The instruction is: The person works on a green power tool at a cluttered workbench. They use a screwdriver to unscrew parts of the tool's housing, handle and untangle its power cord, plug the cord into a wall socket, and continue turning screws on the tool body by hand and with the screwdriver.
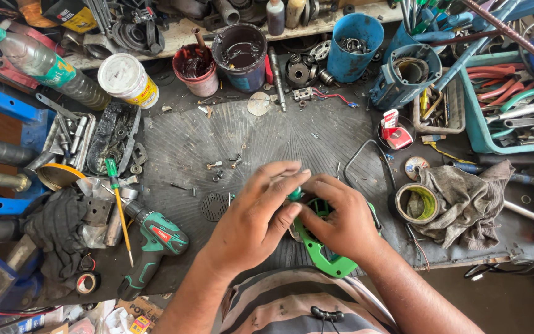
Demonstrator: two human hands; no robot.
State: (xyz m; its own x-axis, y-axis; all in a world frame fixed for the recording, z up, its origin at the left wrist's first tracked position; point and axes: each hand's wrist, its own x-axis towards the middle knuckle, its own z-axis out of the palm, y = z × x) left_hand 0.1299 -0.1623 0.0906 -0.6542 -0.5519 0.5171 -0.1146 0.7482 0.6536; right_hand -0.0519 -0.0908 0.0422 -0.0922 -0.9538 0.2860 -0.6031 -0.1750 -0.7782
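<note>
- Striped shirt front (292,306) w/ a small black clip sits nearest the lens, at the bottom edge; both forearms reach out over it to mid-bench.
- Left hand (256,216): thumb and forefingers pinched on a small teal-green knob-like part (295,194), other fingers fanned out above it.
- Right hand (341,216): curled over and gripping the bright green plastic tool housing (326,260), which lies on the ribbed black rubber mat (248,139) right at the bench's near edge; its looped handle end pokes out below the wrist.
- Judgement: step in hand looks like fitting or working the small part at the housing's top. Doing it well means right hand keeps the housing pressed flat, left turns w/ fingertips only, straight on. Joint itself is hidden under the fingers, can't tell its seating.
- Loose screws and small bits (220,168) lie on the mat just beyond the hands; a sweep of the wrist could scatter them.
- Round black perforated disc (214,207) lies just beside the left wrist.
- Green-and-black cordless drill (152,244) and yellow-shaft screwdriver w/ green handle (118,207) lie to the left, near.
- Yellowish tape roll (416,203) and grey rag (465,201) crowd the right side; a black wire loop (366,148) arcs close behind the right hand.
- Dark tubs, blue tub, tool tray stand well apart at the back.
</note>
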